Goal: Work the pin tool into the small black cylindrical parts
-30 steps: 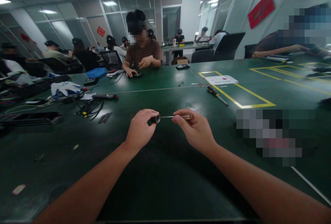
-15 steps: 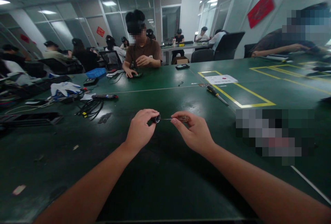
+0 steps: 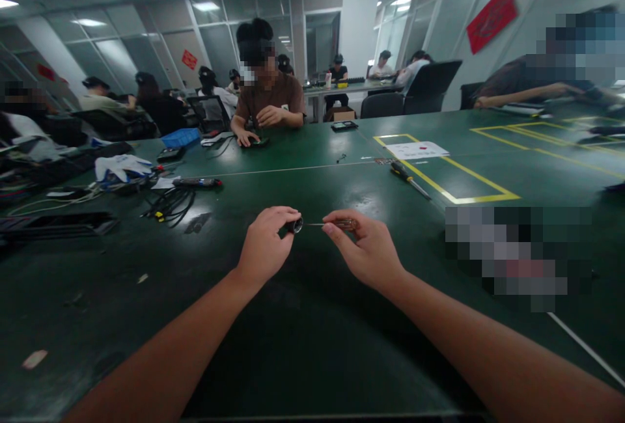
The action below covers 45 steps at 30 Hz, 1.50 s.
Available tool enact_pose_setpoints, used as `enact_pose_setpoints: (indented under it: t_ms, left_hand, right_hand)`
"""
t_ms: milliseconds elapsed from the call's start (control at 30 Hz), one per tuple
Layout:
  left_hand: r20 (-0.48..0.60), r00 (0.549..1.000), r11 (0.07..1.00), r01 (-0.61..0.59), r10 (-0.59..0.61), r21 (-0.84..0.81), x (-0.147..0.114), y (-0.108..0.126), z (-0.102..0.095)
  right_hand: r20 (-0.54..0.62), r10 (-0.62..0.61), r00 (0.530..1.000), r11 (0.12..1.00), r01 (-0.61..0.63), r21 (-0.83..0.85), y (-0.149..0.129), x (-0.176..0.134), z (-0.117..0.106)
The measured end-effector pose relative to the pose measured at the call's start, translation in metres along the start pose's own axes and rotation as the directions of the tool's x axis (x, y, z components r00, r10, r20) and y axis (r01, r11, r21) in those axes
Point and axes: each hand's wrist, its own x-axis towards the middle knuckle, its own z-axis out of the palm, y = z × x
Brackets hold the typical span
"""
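My left hand (image 3: 267,241) is closed around a small dark round part (image 3: 295,225) with a shiny rim, its open-looking end turned to the right. Most of that part is hidden by my fingers, so its kind does not show. In my right hand (image 3: 368,247) is a small screwdriver (image 3: 346,223) with a clear brownish handle. Its thin shaft points left and reaches the rim of the dark part. Whether the tip is inside the part I cannot tell. Both hands are above the green table (image 3: 312,319).
A yellow-and-black screwdriver (image 3: 404,173) lies ahead to the right, near a paper sheet (image 3: 417,150). Black cables (image 3: 173,205), a cylindrical tool (image 3: 198,183) and white gloves (image 3: 122,168) lie to the left. A co-worker (image 3: 271,94) sits across the table.
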Motion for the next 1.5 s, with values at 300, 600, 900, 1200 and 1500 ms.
enact_pose_setpoints:
  t_ms: [300, 600, 900, 1200, 1500]
  left_hand:
    - [0.009, 1.000, 1.000, 0.013, -0.013, -0.023, 0.000, 0.000, 0.000]
    - [-0.022, 0.997, 0.996, 0.077, -0.078, -0.051, 0.001, 0.001, -0.001]
    - [0.121, 0.989, 0.996, 0.081, -0.085, 0.043, 0.002, 0.002, -0.002]
    - [0.155, 0.983, 0.995, 0.094, -0.096, 0.017, 0.000, 0.001, 0.001]
    - [0.127, 0.989, 0.997, 0.078, -0.077, -0.002, 0.001, 0.003, 0.000]
  right_hand:
    - [0.021, 0.006, 1.000, 1.000, -0.006, 0.010, -0.001, 0.000, -0.002]
    - [-0.035, 0.062, 0.997, 0.991, -0.057, 0.119, 0.006, -0.003, -0.001]
    - [-0.001, 0.042, 0.999, 0.999, -0.042, 0.029, 0.004, 0.000, 0.000]
    - [0.030, 0.144, 0.989, 0.983, -0.146, 0.112, 0.009, 0.001, 0.004]
    - [0.054, 0.120, 0.991, 0.987, -0.125, 0.104, 0.007, 0.000, 0.003]
